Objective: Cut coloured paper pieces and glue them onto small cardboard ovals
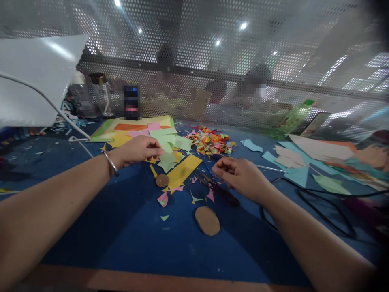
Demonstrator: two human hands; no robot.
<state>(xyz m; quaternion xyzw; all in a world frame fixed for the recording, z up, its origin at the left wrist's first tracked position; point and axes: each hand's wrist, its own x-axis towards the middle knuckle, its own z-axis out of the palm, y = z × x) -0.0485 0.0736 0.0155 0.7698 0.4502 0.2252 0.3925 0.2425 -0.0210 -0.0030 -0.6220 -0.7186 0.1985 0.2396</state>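
Note:
My left hand, with a metal bangle on the wrist, pinches a pale green paper piece above a yellow paper strip. My right hand hovers with curled fingers just over a pair of dark-handled scissors that lie on the blue table. Whether it touches them I cannot tell. A brown cardboard oval lies near the front, and a small brown disc sits by the yellow strip. Small coloured scraps are scattered between my hands.
A heap of bright paper scraps and a stack of coloured sheets lie behind my hands. Blue and white sheets spread at the right, with another person's hand on them. A black cable loops at the right. A perforated metal screen stands behind.

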